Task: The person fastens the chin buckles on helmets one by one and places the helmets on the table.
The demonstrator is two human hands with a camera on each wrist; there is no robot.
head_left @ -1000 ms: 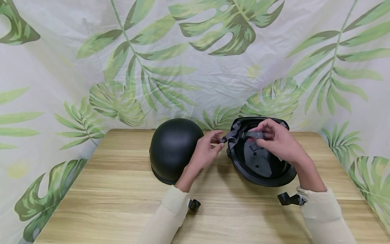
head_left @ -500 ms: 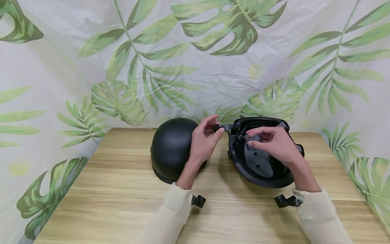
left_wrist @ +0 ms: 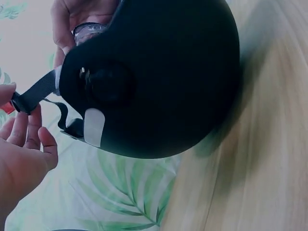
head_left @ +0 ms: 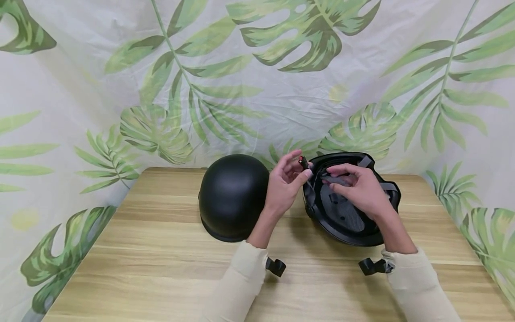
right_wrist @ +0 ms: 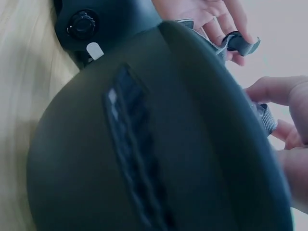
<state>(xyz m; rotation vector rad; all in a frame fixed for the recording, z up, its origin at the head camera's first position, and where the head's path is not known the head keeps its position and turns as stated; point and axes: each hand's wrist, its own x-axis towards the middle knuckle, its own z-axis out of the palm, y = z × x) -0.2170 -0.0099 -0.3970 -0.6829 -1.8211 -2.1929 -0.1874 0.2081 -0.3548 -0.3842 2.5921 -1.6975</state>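
Observation:
A black helmet lies upside down on the table, its mesh-lined inside facing up. At its left rim my left hand pinches a black buckle with a red part, at the end of a chin strap. The left wrist view shows that strap stretched from the helmet's edge to the fingers. Over the helmet's opening, my right hand holds another grey strap between thumb and fingers. In the right wrist view this strap end shows beyond the helmet shell, which hides part of the hand.
A second black helmet stands dome up just left of my left forearm. The wooden table ends at a leaf-print cloth behind both helmets. Black camera mounts stick out from both wrists.
My left hand has moved up and right with the buckle, closer to the right hand, and the buckle's red part now shows. The right hand has shifted slightly left, still holding its strap.

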